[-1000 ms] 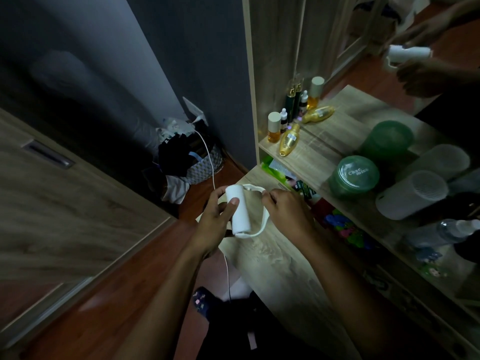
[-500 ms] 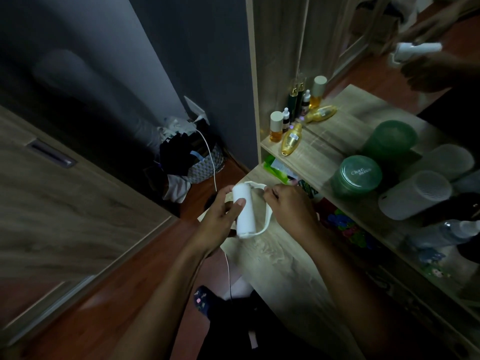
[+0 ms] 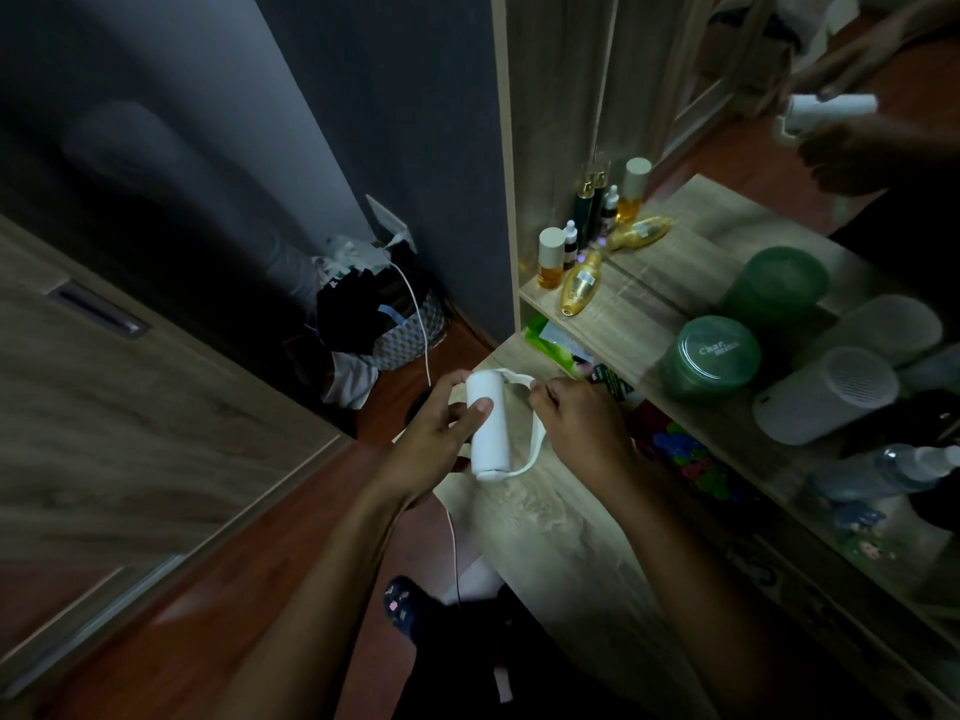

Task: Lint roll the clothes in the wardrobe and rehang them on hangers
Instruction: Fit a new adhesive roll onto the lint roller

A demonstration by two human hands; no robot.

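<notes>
A white lint roller point(image 3: 487, 428) is held upright over the edge of a wooden dresser top point(image 3: 550, 517). My left hand point(image 3: 439, 444) wraps the roll from the left, thumb pressed on its front. My right hand point(image 3: 582, 423) pinches the thin white frame or handle on the roller's right side near its top. A mirror at the upper right shows the same roller and hands reflected. The wardrobe door point(image 3: 130, 407) with a recessed handle stands at the left; no clothes on hangers are in view.
A shelf point(image 3: 623, 324) holds amber and gold bottles point(image 3: 579, 283), a green jar point(image 3: 711, 356) and white containers point(image 3: 826, 397). A basket of dark laundry point(image 3: 384, 319) sits in the corner with a white cable running down across the floor. My slippered foot point(image 3: 400, 610) is below.
Both hands with the roller have shifted slightly; the grip is the same and the roller stays upright over the dresser edge.
</notes>
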